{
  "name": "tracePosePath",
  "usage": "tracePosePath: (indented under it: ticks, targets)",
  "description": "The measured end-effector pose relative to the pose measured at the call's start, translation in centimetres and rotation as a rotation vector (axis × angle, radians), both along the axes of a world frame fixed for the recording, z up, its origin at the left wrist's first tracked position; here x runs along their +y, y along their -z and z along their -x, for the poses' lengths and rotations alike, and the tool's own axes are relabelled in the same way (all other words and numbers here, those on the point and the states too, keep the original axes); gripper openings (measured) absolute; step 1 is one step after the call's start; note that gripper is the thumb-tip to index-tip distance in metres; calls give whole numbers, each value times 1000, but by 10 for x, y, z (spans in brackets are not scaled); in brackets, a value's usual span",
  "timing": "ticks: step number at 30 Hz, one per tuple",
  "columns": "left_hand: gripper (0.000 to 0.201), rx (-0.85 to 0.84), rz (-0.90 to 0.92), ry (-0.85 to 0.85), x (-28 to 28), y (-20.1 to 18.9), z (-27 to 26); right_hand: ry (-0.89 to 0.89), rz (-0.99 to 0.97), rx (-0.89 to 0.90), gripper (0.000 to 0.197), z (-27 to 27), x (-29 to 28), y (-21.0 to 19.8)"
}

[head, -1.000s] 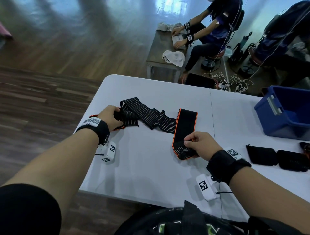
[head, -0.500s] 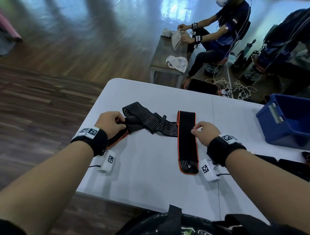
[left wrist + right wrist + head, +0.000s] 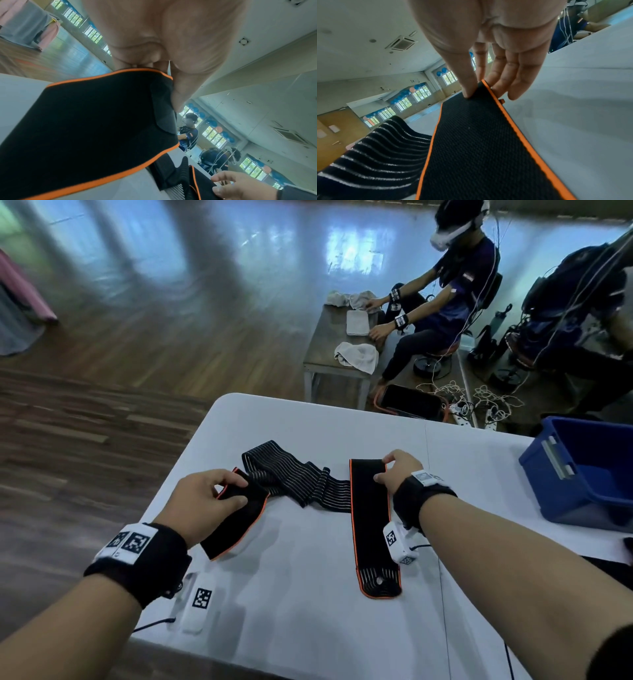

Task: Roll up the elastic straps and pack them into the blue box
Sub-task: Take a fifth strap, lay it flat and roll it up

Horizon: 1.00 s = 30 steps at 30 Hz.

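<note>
Head view: strap (image 3: 368,518) spread across the white table (image 3: 308,594), left hand (image 3: 202,505) pinching its near-left orange-edged end, right hand (image 3: 399,470) gripping the far-right corner, blue box (image 3: 582,474) well apart at right; the limp, light cloth should roll best from a flat end. Left wrist view: thumb and fingers clamp the strap (image 3: 102,121). Right wrist view: thumb on top, fingers under the edge (image 3: 488,135); half a second ago the left end lay bunched, now drawn straighter.
</note>
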<state>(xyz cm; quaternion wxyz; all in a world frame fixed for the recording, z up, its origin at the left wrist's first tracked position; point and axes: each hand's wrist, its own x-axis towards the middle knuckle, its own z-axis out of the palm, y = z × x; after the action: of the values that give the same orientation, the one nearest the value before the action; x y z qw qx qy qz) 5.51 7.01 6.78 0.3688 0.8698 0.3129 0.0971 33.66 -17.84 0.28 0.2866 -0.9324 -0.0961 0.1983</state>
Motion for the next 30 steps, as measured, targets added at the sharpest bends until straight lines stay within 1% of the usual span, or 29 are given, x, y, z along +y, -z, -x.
tracePosePath:
  ticks: [2,4,6,9,12,14,15,17,18,19,21,25,30]
  targets:
    - [21,-12,32,14,-5,-4,-3,50,-68,29,33,0,-1,4]
    - [22,-26,49,31,-12,-9,-9,96,-189,88,33,0,-4,7]
    - [22,-45,63,50,-21,-15,-17,113,-318,159,40,2,-8,4]
    - [21,-81,109,69,-36,-24,-32,92,-440,208,54,4,-18,-12]
    - [21,-152,127,108,-55,-36,-51,102,-570,250,57,4,-35,-38]
    - [19,-212,151,126,-68,-45,-66,116,-700,263,50,7,-51,-61]
    - [16,-239,164,134,-76,-50,-73,122,-776,253,41,9,-59,-73]
    - [12,-284,177,154,-93,-59,-87,129,-899,200,20,17,-74,-96]
    - [12,-302,174,163,-101,-63,-94,131,-939,161,14,21,-81,-104]
    - [12,-319,166,174,-111,-68,-100,133,-970,126,13,24,-88,-111]
    - [12,-349,166,192,-129,-76,-111,131,-1019,80,22,30,-101,-122]
    - [14,-390,208,189,-160,-86,-130,83,-1106,80,42,44,-126,-142]
    - [16,-429,339,172,-196,-91,-150,-3,-1156,68,49,52,-157,-153]
